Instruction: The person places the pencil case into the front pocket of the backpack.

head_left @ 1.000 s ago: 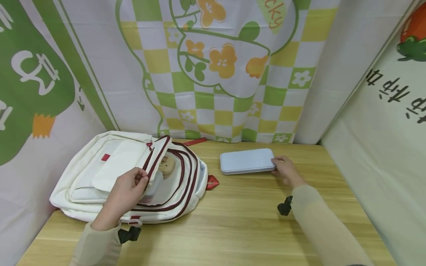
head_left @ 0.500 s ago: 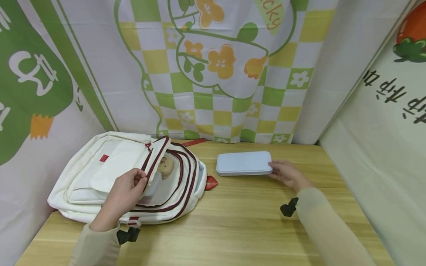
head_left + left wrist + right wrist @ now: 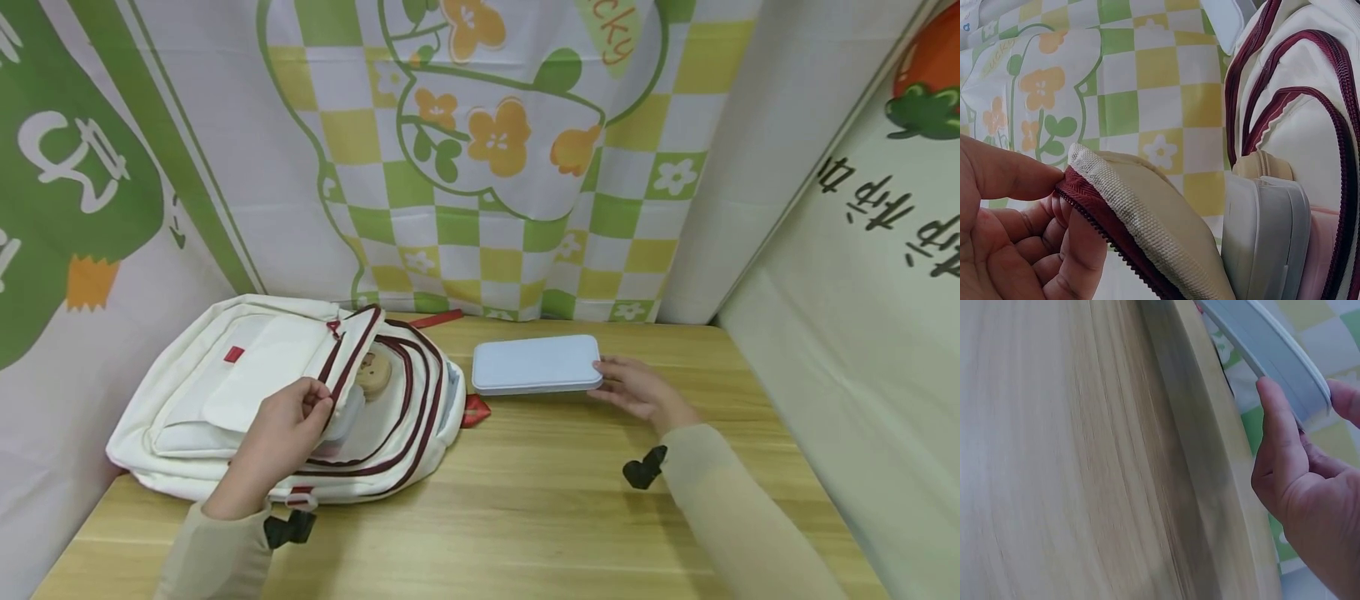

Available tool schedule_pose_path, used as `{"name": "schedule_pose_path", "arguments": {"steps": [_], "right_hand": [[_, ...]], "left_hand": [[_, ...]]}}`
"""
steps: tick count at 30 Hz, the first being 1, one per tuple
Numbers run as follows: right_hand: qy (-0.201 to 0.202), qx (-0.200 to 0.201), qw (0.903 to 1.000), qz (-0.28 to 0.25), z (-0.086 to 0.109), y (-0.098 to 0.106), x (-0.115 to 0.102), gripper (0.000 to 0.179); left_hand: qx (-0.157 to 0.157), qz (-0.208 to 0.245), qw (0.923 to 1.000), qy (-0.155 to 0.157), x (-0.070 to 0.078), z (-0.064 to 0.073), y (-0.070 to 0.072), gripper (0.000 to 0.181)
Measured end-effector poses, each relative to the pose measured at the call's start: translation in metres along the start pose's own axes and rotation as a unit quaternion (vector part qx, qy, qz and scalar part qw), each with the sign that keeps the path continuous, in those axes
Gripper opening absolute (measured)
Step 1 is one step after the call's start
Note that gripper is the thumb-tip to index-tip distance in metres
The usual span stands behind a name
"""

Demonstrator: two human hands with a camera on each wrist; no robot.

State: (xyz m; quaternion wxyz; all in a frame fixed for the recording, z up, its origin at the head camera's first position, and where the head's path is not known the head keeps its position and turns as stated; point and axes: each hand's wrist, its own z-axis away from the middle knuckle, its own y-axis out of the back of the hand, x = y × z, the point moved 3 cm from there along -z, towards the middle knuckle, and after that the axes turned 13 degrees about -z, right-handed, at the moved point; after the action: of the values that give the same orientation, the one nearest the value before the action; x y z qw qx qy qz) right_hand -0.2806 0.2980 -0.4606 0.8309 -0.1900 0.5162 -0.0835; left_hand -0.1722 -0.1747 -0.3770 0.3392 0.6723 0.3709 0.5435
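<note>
My left hand (image 3: 279,437) pinches the dark red zipper edge (image 3: 1094,203) of the white backpack (image 3: 183,408), lifting the front panel from the compartment. Inside sit a round tan item with a face (image 3: 374,375), a grey lidded box (image 3: 1266,237) and something pink (image 3: 1319,250). To the right of the backpack, a flat light blue case (image 3: 536,364) is gripped at its right end by my right hand (image 3: 637,390). In the right wrist view the thumb lies on one face and the fingers on the other. The case appears raised off the table.
The backpack lies on its back on a wooden table (image 3: 540,517), against the left side. Red straps (image 3: 476,411) stick out on its right. Printed cloth (image 3: 495,250) hangs along the table's back edge, with pale cloth walls at both sides.
My right hand has carried the light blue case a little leftward, closer to the backpack. The left hand keeps its pinch on the zipper edge in the same place.
</note>
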Motion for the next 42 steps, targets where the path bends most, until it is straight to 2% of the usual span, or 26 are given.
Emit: {"name": "schedule_pose_path", "arguments": {"steps": [7,20,27,42], "right_hand": [[0.018,0.0,0.9997,-0.017,-0.005,-0.016,0.003,0.061],[0.037,0.017,0.9982,-0.044,-0.011,-0.045,-0.001,0.062],[0.046,0.008,0.9962,-0.074,-0.013,-0.064,0.001,0.058],[0.037,-0.013,0.9953,-0.089,-0.03,-0.119,0.025,0.05]], "left_hand": [[0.001,0.002,1.0,0.0,0.0,0.0,0.001,0.007],[0.012,0.002,0.9999,-0.004,0.0,-0.001,0.003,0.006],[0.011,0.0,0.9999,0.004,0.0,0.0,0.004,0.006],[0.016,-0.007,0.9998,0.008,0.002,0.0,0.008,0.006]]}}
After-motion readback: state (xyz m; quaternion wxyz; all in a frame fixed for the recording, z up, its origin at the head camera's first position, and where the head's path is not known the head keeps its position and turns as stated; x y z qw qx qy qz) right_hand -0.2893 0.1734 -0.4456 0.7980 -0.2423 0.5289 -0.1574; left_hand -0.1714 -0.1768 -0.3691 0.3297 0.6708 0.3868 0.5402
